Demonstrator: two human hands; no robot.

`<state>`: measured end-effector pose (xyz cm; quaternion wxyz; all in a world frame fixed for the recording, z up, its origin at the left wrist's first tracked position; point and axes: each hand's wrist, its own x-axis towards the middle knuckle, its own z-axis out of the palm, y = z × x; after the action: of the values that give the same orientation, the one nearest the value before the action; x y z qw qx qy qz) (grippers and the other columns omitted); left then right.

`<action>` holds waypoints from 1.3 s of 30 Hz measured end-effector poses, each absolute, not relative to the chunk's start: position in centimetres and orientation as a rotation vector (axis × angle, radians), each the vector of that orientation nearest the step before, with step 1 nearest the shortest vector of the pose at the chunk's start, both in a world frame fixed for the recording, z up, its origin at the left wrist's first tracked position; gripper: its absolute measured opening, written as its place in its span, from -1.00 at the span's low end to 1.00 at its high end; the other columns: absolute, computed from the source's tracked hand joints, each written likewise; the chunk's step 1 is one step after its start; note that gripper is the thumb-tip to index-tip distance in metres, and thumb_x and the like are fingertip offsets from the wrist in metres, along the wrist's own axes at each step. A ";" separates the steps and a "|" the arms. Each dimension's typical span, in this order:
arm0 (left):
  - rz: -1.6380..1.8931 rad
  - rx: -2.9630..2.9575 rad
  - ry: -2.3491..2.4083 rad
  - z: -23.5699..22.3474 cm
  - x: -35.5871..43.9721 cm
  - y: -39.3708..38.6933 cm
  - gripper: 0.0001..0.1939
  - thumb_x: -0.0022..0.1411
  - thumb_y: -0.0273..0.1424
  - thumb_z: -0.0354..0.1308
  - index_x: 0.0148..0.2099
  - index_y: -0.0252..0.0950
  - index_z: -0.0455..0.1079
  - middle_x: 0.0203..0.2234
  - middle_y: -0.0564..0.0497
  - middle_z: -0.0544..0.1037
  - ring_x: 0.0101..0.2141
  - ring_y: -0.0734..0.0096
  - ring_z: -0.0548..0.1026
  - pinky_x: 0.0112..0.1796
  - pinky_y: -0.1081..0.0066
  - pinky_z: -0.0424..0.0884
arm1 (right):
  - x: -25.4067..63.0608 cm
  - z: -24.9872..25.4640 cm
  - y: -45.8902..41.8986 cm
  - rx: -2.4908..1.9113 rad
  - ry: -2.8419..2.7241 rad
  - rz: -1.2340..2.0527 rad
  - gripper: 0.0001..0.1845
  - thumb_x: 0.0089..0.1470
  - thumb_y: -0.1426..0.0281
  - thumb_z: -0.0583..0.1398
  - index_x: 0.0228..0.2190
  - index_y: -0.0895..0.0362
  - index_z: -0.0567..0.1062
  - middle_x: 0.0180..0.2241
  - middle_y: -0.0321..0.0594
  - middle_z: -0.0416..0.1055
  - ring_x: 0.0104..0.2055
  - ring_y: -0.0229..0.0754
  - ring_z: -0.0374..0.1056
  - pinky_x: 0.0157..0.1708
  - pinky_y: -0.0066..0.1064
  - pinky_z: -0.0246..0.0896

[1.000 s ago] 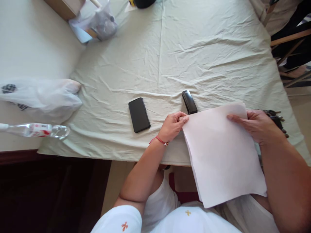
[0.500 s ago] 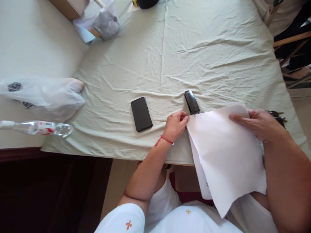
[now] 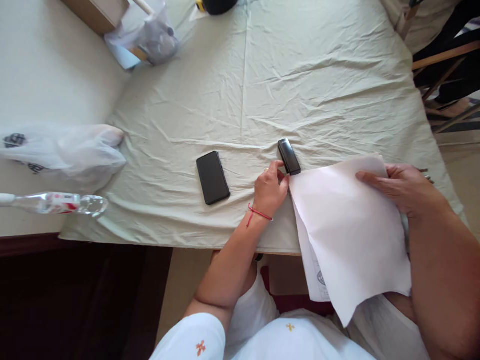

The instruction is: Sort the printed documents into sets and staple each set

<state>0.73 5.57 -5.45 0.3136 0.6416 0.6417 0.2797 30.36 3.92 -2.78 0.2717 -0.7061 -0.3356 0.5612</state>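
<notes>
Several white paper sheets hang over the table's front edge toward my lap. Printing shows on a lower sheet at the left side. My right hand grips their upper right side, thumb on top and fingers underneath. At the upper left corner is my left hand, its thumb against the paper and its index finger raised toward a black stapler. The stapler lies on the cloth just beyond that corner. Whether the index finger touches it, I cannot tell.
A black phone lies left of my left hand on the pale green tablecloth. Farther left are a plastic bottle and a white plastic bag. Another bag and a cardboard box stand at the back left. Someone's foot shows at right.
My left index finger has lifted from the paper corner and stretched toward the stapler. The sheets have shifted slightly, showing more printing underneath. My right hand keeps its hold.
</notes>
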 end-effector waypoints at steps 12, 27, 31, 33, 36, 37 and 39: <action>0.808 2.344 1.332 -6.2 0.0 6.1 -0.44 0.33 -0.58 0.03 0.33 -0.23 0.41 0.34 -0.10 0.36 0.38 0.21 0.27 0.39 0.08 0.00 | 30.7 -2.8 4.1 -1.893 -0.947 1.536 -0.62 -0.03 0.13 0.47 -0.27 0.15 0.69 -0.37 -0.08 0.68 -0.51 0.00 0.56 -0.62 -0.33 0.47; 0.563 2.444 1.454 -5.3 -0.3 6.2 -0.43 0.42 -0.62 -0.07 0.34 -0.12 0.41 0.34 0.07 0.35 0.38 0.41 0.27 0.43 0.09 -0.10 | 29.8 -2.0 4.4 -1.929 -0.895 1.449 -0.81 0.10 0.29 0.42 -0.29 0.17 0.68 -0.42 -0.15 0.66 -0.56 -0.12 0.53 -0.67 -0.45 0.41; 0.589 2.440 1.441 -5.7 -0.4 6.4 -0.34 0.33 -0.70 -0.09 0.32 -0.10 0.42 0.33 0.10 0.36 0.37 0.40 0.29 0.42 0.04 -0.08 | 29.8 -2.1 4.3 -1.927 -0.904 1.476 -0.79 0.11 0.29 0.41 -0.28 0.18 0.67 -0.41 -0.13 0.66 -0.55 -0.09 0.53 -0.66 -0.43 0.41; 0.629 2.441 1.419 -6.2 -0.4 6.5 -0.28 0.24 -0.74 -0.09 0.32 -0.12 0.43 0.33 0.09 0.37 0.37 0.36 0.30 0.41 0.01 -0.04 | 29.7 -2.1 4.3 -1.920 -0.885 1.487 -0.78 0.12 0.28 0.40 -0.28 0.19 0.67 -0.39 -0.11 0.66 -0.54 -0.08 0.54 -0.64 -0.40 0.43; 0.774 2.466 1.348 -7.3 -0.5 6.5 -0.24 0.16 -0.75 -0.10 0.32 -0.20 0.44 0.32 0.06 0.39 0.36 0.30 0.31 0.36 0.03 0.16 | 29.6 -1.8 4.3 -1.920 -0.868 1.484 -0.76 0.13 0.26 0.40 -0.27 0.19 0.66 -0.39 -0.09 0.66 -0.55 -0.09 0.53 -0.63 -0.40 0.42; 0.842 2.470 1.307 -7.7 -0.5 6.5 -0.23 0.14 -0.75 -0.11 0.31 -0.23 0.44 0.31 0.04 0.40 0.36 0.30 0.32 0.33 0.08 0.23 | 29.5 -1.7 4.3 -1.917 -0.864 1.488 -0.76 0.13 0.25 0.39 -0.27 0.19 0.66 -0.39 -0.09 0.66 -0.55 -0.10 0.53 -0.63 -0.40 0.41; 0.973 2.454 1.208 -8.3 -0.7 6.8 -0.25 0.12 -0.76 -0.12 0.30 -0.33 0.45 0.28 -0.02 0.43 0.36 0.28 0.32 0.33 0.17 0.29 | 29.4 -1.5 4.4 -1.903 -0.846 1.509 -0.78 0.13 0.26 0.40 -0.30 0.18 0.65 -0.41 -0.09 0.65 -0.55 -0.11 0.52 -0.62 -0.41 0.40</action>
<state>-0.70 6.80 -8.33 0.1188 0.8393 0.4131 0.3329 29.43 4.38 -1.55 0.2811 -0.7100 -0.3157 0.5632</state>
